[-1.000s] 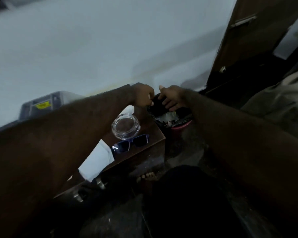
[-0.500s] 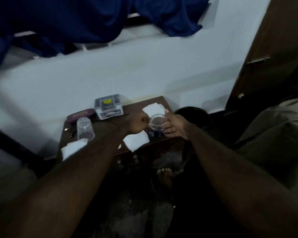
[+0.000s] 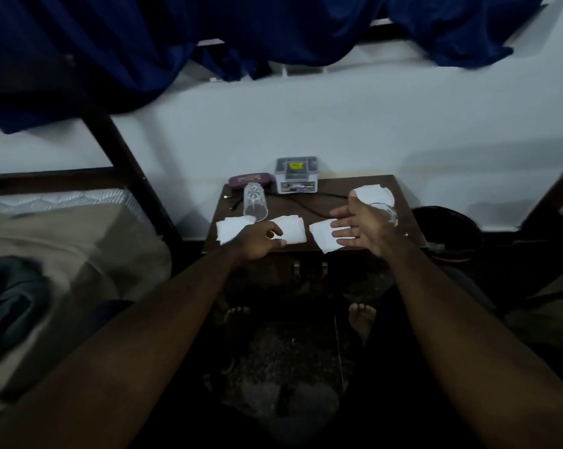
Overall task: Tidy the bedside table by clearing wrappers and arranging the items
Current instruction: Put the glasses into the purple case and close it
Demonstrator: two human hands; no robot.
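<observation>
One wrapper [image 3: 292, 229] under left-hand fingers [image 3: 270, 229]

The person is going bare-armed behind the left hand [image 3: 257, 243] and right hand [image 3: 361, 226], and is going barefoot, both feet [image 3: 362, 315] dimly showing below the hands.

Quick count on the desk [image 3: 338, 187]: four white paper wrappers [image 3: 232, 229], one clear tumbler [image 3: 256, 205] on its side, one small glass dish [image 3: 388, 216], one grey plastic box [image 3: 296, 180], one maroon case [image 3: 248, 181], one black cable [image 3: 309, 207], plus one dark bin [image 3: 446, 233] beside it and two bare feet [image 3: 362, 316] underneath.
</observation>
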